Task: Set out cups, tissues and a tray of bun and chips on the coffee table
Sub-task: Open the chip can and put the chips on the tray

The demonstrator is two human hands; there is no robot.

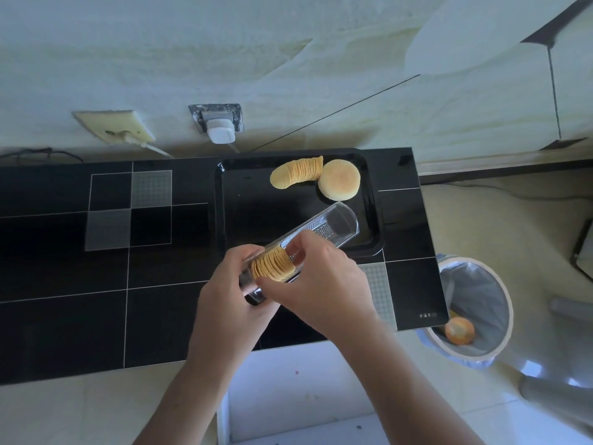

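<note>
A black tray (pixel 244 216) lies on the black glass cabinet top (pixel 96 268). At its far side rest a curved row of chips (pixel 296 172) and a round pale bun (pixel 339 179), touching each other. My left hand (pixel 224 303) grips the near end of a long clear plastic chip holder (pixel 333 224), which tilts over the tray's near edge. My right hand (pixel 321 281) pinches a stack of chips (pixel 272 264) sitting in that holder. No cups or tissues are in view.
A white bin (pixel 500 303) with a plastic liner and an orange round thing inside stands to the right of the cabinet. Two wall sockets (pixel 218 123) with plugs sit behind the top. An open white drawer (pixel 288 396) lies below my arms.
</note>
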